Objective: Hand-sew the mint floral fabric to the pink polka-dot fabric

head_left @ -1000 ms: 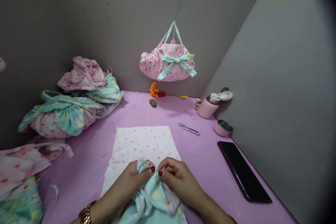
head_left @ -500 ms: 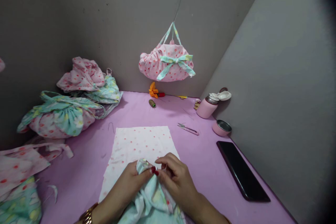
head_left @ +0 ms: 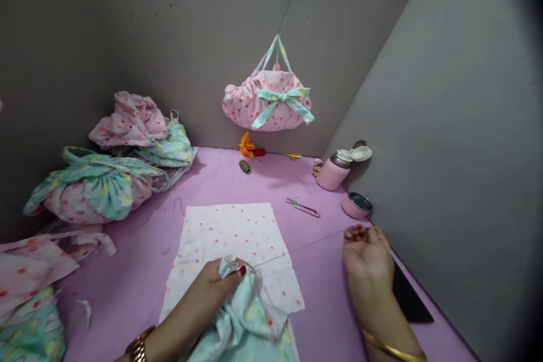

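Observation:
My left hand [head_left: 212, 289] pinches a gathered edge of mint floral fabric [head_left: 240, 317] between thumb and fingers. A thin thread [head_left: 307, 245] runs taut from that edge up to the right. Its far end reaches the closed fingertips of my right hand [head_left: 368, 263], raised palm up over the table's right side; the fingers are slightly blurred, and any needle in them cannot be made out. Beneath the left hand and the fabric lies a white cloth with red dots [head_left: 233, 226], spread flat.
Pink thread snips [head_left: 303, 207], a thread spool [head_left: 245, 167] and an orange-and-red item [head_left: 248, 146] lie farther back. On the right are a pink flask [head_left: 334, 172], its cup [head_left: 357, 205] and a phone [head_left: 409, 294]. A dotted bag [head_left: 267, 102] hangs ahead; sewn pieces [head_left: 93, 192] are piled left.
My right hand has moved away from the left hand, out to the right, drawing the thread into a long straight line. My left hand keeps its hold on the fabric.

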A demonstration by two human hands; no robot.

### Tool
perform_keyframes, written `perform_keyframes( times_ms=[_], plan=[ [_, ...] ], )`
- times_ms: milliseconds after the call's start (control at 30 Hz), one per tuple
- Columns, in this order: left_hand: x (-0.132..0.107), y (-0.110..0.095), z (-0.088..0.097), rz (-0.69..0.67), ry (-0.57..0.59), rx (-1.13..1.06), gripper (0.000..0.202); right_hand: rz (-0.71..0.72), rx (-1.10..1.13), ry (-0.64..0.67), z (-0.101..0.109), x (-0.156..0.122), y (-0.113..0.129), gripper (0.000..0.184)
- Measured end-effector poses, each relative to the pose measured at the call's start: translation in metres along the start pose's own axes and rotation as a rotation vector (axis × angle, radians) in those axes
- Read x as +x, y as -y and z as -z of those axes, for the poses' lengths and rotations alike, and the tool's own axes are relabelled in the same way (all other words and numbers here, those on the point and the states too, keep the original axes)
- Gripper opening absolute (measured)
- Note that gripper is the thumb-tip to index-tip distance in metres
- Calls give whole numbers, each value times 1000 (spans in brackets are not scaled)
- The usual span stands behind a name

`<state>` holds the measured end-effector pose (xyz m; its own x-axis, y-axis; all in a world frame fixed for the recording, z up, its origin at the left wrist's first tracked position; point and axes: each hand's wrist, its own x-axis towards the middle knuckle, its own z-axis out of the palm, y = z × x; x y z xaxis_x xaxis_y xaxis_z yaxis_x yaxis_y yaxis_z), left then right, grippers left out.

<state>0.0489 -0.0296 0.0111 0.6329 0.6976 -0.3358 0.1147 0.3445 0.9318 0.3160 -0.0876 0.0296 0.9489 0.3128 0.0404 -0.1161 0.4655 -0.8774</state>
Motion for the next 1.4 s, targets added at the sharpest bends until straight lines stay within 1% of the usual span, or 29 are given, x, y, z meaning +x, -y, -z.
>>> perform_keyframes(
  times_ms=[33,67,100,133,167,233,267,300,333,367,400,433,467,533,633,767,867,933,967,1033,1133,1167,1200,1233,1267,1333,1367,1400],
  plan=[
    [0,-1,0,-2,4,2,21,76,17,-67,3,7,1,23],
    [-1,-2,-1,2,11,0,21,124,18,-89,4,8,1,22],
    [-1,-2,-1,6,18,-4,20,142,-16,-59,3,5,0,22],
    [-1,-3,-1,10,23,-9,19,118,-87,44,0,-3,-3,23],
    [-2,-4,-1,10,25,-11,19,61,-187,201,-3,-13,-6,27],
    [-2,-5,-1,0,29,-10,20,-178,-448,705,-11,-40,-14,34],
    [-2,-6,-1,-8,30,-9,21,-264,-540,889,-14,-52,-19,40],
    [-1,-6,-1,-15,28,-8,21,-321,-623,1051,-16,-62,-23,40],
    [-1,-5,-1,-18,27,-5,21,-342,-689,1175,-16,-70,-26,35],
    [-1,-5,-1,-19,24,1,21,-338,-742,1255,-16,-75,-28,26],
    [0,-4,-1,-21,18,11,21,-321,-778,1303,-15,-77,-29,16],
    [0,-3,0,-20,12,24,21,-307,-792,1322,-14,-77,-29,10],
    [1,-2,0,-19,8,36,21,-304,-779,1309,-14,-76,-28,12],
    [1,0,0,-16,13,47,21,-329,-696,1226,-13,-70,-26,17],
    [1,1,1,-16,32,48,22,-317,-532,1002,-13,-59,-22,20],
    [1,2,1,-10,33,42,20,-220,-361,615,-11,-45,-23,23],
    [1,2,1,-5,42,45,19,-164,-212,348,-7,-32,-25,29],
    [1,3,1,-10,43,50,18,-152,-150,236,-5,-24,-26,34],
    [1,4,1,-15,43,51,17,-152,-140,205,-4,-20,-26,36],
    [1,5,0,-26,35,43,17,-158,-148,186,-4,-16,-26,36],
    [1,5,0,-20,14,28,18,-146,-191,223,-6,-21,-25,32],
    [1,4,0,-14,8,23,18,-130,-235,268,-7,-27,-25,31],
    [0,3,0,-9,5,14,18,-124,-297,348,-8,-34,-25,30],
    [-1,1,-1,-5,4,3,19,-140,-373,472,-9,-43,-25,28],
    [-2,-1,-1,-5,5,-9,19,-187,-455,633,-11,-53,-26,25],
    [-3,-4,-2,-12,23,-35,18,-338,-574,999,-13,-73,-29,20],
    [-4,-4,-2,-17,32,-44,17,-393,-598,1149,-13,-81,-31,19],
    [-4,-5,-2,-23,35,-46,17,-419,-604,1253,-13,-86,-33,16]
  ],
)
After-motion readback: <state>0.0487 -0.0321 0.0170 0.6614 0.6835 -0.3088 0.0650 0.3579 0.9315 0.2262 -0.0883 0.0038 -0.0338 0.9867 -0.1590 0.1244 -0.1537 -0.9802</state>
